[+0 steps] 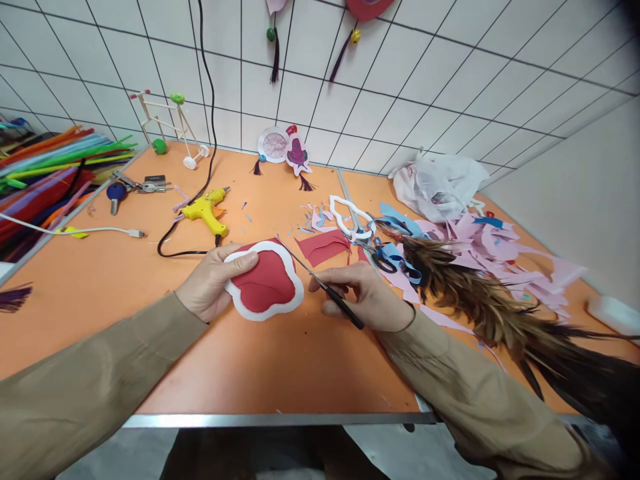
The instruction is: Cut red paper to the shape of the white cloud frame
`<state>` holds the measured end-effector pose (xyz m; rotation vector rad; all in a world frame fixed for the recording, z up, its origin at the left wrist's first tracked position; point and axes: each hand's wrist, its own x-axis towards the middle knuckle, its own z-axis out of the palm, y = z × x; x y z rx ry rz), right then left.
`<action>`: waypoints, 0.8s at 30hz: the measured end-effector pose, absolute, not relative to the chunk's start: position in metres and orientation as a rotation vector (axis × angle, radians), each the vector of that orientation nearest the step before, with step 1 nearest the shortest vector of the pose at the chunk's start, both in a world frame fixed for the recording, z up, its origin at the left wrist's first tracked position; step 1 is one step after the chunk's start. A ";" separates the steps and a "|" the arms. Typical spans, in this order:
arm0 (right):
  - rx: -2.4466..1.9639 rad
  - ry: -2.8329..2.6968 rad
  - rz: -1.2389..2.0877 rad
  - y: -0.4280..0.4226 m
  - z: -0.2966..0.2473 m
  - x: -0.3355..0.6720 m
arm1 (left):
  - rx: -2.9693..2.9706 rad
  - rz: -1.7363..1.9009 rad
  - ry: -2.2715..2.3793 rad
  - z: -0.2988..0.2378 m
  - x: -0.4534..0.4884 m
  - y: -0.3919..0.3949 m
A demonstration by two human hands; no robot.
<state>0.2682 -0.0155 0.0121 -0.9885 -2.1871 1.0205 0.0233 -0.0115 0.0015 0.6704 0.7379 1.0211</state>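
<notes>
My left hand (210,283) is closed on the left edge of a red cloud-shaped cutout with a white border (265,280), holding it just above the orange table (280,360). My right hand (367,297) is pinched around a thin black-handled tool with a metal tip (320,283); I cannot tell whether it is tweezers or a blade. Its point reaches the cutout's upper right edge. A loose red paper scrap (323,247) lies just behind the tool.
A yellow glue gun (206,210) with a black cord lies behind my left hand. Scissors (383,257), a white cloud-shaped outline (350,217), pink and blue paper scraps (490,247) and brown feathers (480,300) crowd the right. Pipe cleaners (45,173) and keys (133,187) sit far left.
</notes>
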 end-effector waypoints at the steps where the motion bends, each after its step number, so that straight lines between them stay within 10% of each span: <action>1: -0.988 -2.197 1.016 -0.015 0.012 0.269 | 0.674 1.018 0.739 0.002 0.023 -0.012; 24: -0.918 -2.420 1.237 -0.007 0.034 0.290 | 0.808 0.888 0.726 0.007 0.023 -0.014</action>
